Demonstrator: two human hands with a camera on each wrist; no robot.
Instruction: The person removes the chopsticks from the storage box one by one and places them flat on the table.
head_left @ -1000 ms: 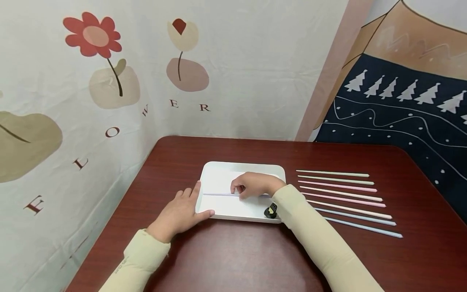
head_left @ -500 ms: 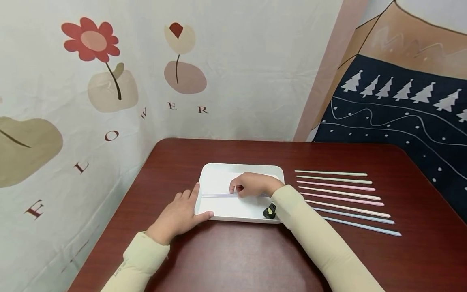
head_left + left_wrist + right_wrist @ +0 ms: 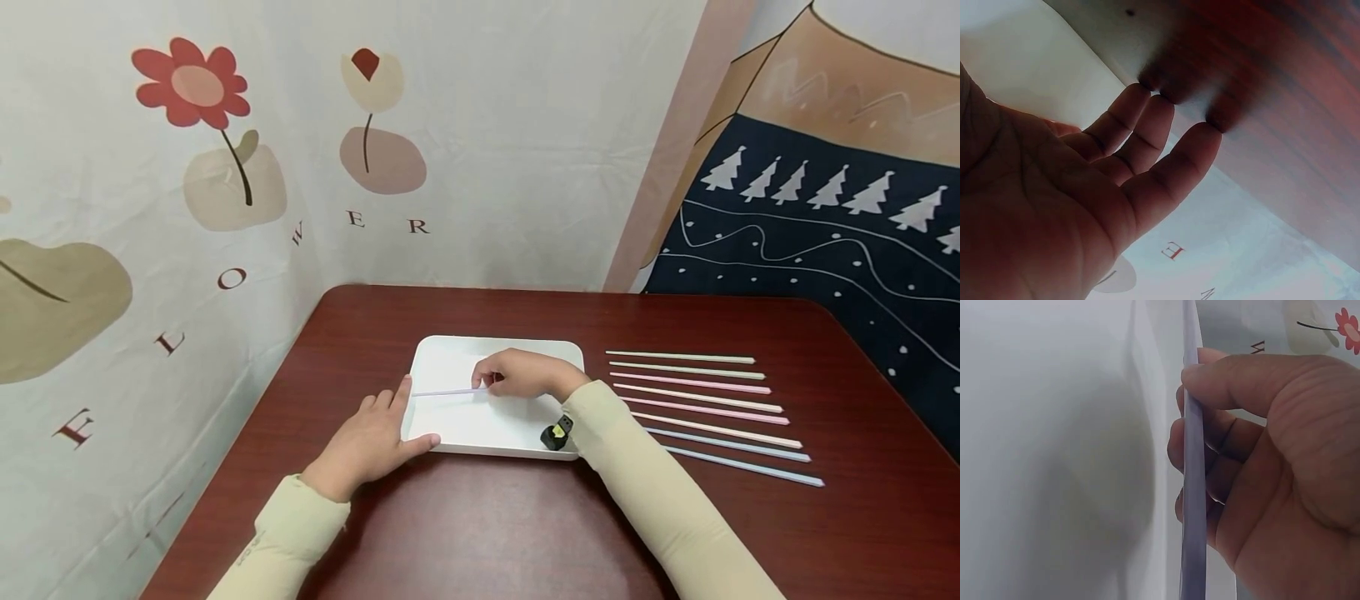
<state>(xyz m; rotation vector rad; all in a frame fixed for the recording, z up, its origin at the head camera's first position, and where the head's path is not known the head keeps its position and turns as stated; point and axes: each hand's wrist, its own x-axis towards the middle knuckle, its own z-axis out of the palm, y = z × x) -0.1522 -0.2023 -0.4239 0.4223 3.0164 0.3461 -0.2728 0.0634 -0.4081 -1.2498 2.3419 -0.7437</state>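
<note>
My right hand (image 3: 525, 373) pinches a pale purple chopstick (image 3: 450, 392) between thumb and fingers, over the white rectangular tray (image 3: 480, 437). Up close in the right wrist view, the chopstick (image 3: 1194, 487) runs past the thumb tip, with the other fingers curled behind it. The palm and sleeve hide its right part in the head view. My left hand (image 3: 367, 437) rests at the tray's left side, fingers extended and thumb on the front left corner. In the left wrist view, the fingers of that hand (image 3: 1072, 187) are spread and hold nothing.
Several pastel chopsticks lie in a row right of the tray, from a green one (image 3: 678, 357) at the back to a blue one (image 3: 750, 467) in front. A black wrist camera (image 3: 557, 435) sits at the right cuff. The dark red table (image 3: 480, 525) meets a printed cloth backdrop.
The right hand has risen slightly, and the purple chopstick has come up from the tray floor with it, tilting a little. The left hand stays at the tray's edge.
</note>
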